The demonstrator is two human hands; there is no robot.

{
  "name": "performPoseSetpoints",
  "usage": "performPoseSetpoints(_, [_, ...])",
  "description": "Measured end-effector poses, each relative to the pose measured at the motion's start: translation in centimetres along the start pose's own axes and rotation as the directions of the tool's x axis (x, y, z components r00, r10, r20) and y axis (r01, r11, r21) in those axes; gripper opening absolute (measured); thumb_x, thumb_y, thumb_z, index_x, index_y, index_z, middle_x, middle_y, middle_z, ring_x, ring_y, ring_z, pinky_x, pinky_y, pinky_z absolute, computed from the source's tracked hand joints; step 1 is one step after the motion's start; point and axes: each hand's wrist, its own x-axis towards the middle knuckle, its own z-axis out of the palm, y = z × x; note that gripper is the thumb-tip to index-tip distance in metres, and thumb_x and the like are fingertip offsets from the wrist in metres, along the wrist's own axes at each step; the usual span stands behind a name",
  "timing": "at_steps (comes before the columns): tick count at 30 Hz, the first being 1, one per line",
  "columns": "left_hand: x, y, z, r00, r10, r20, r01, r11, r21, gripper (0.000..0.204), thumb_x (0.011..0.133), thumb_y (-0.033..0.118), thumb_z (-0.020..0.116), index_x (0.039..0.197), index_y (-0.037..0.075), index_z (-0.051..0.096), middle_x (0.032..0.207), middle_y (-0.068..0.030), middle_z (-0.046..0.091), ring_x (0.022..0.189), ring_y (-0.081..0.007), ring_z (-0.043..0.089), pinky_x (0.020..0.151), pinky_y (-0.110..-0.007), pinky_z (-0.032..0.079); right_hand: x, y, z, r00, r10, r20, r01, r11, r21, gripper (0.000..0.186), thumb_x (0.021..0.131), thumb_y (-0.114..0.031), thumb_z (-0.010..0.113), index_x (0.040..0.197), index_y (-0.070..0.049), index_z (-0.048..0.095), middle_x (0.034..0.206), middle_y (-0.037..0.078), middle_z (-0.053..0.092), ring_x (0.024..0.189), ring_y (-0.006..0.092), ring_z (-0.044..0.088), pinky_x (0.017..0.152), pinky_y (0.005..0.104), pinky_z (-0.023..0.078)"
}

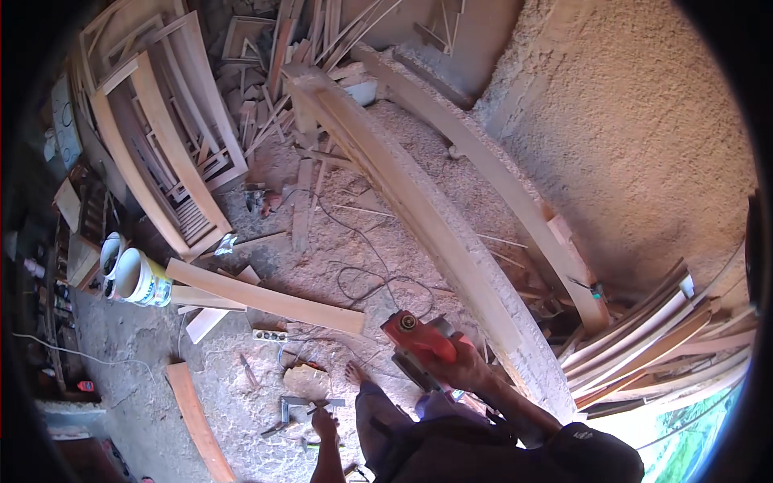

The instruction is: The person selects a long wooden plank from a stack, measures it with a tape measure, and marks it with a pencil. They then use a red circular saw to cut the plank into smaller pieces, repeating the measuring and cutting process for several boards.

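My right hand [462, 363] grips the handle of a red electric planer [420, 344], held up at the lower middle, left of a long wooden beam [435, 225] coated with shavings. A cable runs from the planer's area across the floor. My left hand [324, 423] is low at the bottom, its fingers closed around a small object that I cannot make out. Beyond it in the picture lie a metal square [294, 402], a tan offcut [306, 378] and a power strip [270, 335] with several sockets. My bare foot [357, 372] shows beside them.
A second curved beam [515, 193] parallels the first. Wooden frames [145, 137] and offcuts [266, 113] fill the back left. Buckets [141, 278] and boards [266, 298] are at left. A loose plank [197, 419] lies lower left. Curved strips [644, 346] are stacked right, below a rough wall [612, 121].
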Motion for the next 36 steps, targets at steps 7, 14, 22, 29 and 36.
performPoseSetpoints(7, [-6.3,8.5,27.7,0.839,0.166,0.518,-0.251,0.963,0.097,0.052,0.091,0.034,0.068,0.128,0.000,0.054,0.108,-0.0175,0.065,0.081,-0.0203,0.067,0.062,-0.030,0.054,-8.7,1.4,-5.9,0.944,-0.043,-0.328,0.127,0.962,0.240,0.033,0.086,-0.015,0.070,0.115,-0.002,0.062,0.085,0.007,0.062,0.071,0.0163,0.062,0.058,0.0304,0.048])
performPoseSetpoints(14, [-20.9,4.7,47.7,0.641,0.690,0.336,-0.756,0.643,0.122,0.125,0.069,0.047,0.084,0.152,-0.004,0.006,0.150,-0.0311,0.027,0.137,-0.0458,0.034,0.114,-0.046,0.032,-16.0,6.8,-12.3,0.780,-0.291,-0.554,0.286,0.953,-0.098,0.028,0.087,-0.010,0.069,0.111,0.003,0.061,0.083,0.008,0.061,0.064,0.0142,0.060,0.051,0.0279,0.046])
performPoseSetpoints(22, [-24.0,7.1,49.5,0.882,0.381,0.278,-0.469,0.770,0.432,0.131,0.065,0.029,0.087,0.152,0.008,-0.008,0.140,-0.0269,0.041,0.114,-0.0443,0.057,0.095,-0.051,0.049,-19.4,10.6,-17.8,0.794,-0.056,-0.605,0.323,0.882,0.342,0.031,0.085,-0.010,0.068,0.112,0.002,0.060,0.084,0.006,0.062,0.066,0.0114,0.059,0.055,0.0265,0.046])
performPoseSetpoints(29, [-24.0,22.7,43.5,0.732,0.358,0.580,-0.148,0.914,-0.377,0.051,0.089,0.036,0.068,0.125,0.002,0.055,0.110,-0.0120,0.067,0.097,-0.0238,0.067,0.083,-0.034,0.056,-19.9,13.3,-19.0,0.816,0.030,-0.577,0.335,0.789,0.515,0.035,0.082,-0.009,0.066,0.115,0.001,0.059,0.086,0.004,0.062,0.071,0.0100,0.058,0.061,0.0256,0.047])
performPoseSetpoints(36, [-35.3,42.0,38.1,0.524,0.707,0.475,-0.035,0.575,-0.817,0.077,0.098,0.066,0.031,0.125,-0.002,0.056,0.120,-0.0143,0.064,0.112,-0.0265,0.061,0.097,-0.041,0.047,-18.1,14.8,-18.5,0.812,-0.019,-0.584,0.369,0.792,0.487,0.033,0.080,-0.009,0.068,0.111,0.000,0.060,0.085,0.002,0.061,0.070,0.0090,0.055,0.062,0.0252,0.045])
